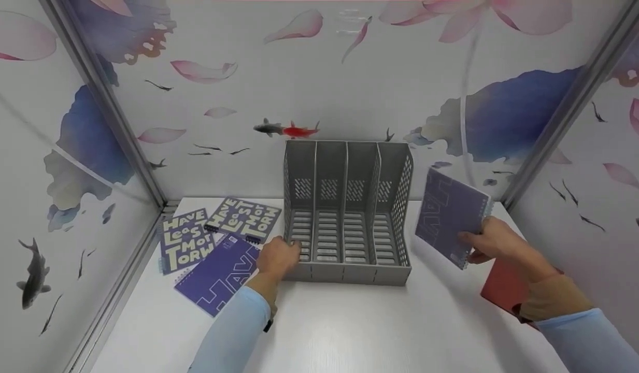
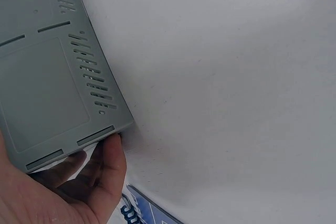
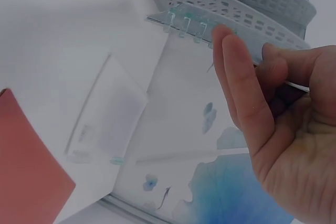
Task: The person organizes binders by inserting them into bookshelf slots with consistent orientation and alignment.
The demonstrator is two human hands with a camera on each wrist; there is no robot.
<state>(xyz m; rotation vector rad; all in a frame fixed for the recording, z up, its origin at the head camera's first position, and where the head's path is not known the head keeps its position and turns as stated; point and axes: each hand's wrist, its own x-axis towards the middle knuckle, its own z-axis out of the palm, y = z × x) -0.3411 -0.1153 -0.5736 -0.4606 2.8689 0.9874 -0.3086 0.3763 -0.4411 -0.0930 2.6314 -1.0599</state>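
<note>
A grey file organizer (image 1: 345, 273) with upright dividers stands on the white table. My left hand (image 1: 279, 257) grips its front left corner, thumb over the rim. In the left wrist view the fingers (image 2: 109, 174) curl at the edge of the organizer (image 2: 47, 93). My right hand (image 1: 493, 241) pinches a purple spiral notebook (image 1: 446, 217) by its ringed edge, holding it tilted up in the air right of the organizer. In the right wrist view this notebook appears nearly edge-on, its clear rings (image 3: 186, 23) beside the right hand (image 3: 294, 124).
Left of the organizer lie a purple notebook (image 1: 215, 280) and two notebooks with cream lettering, one at the left (image 1: 187, 241), one farther back (image 1: 246, 217), overlapping. A red flat item (image 1: 506, 285) lies under the right forearm. Printed panels (image 1: 345, 88) enclose the table.
</note>
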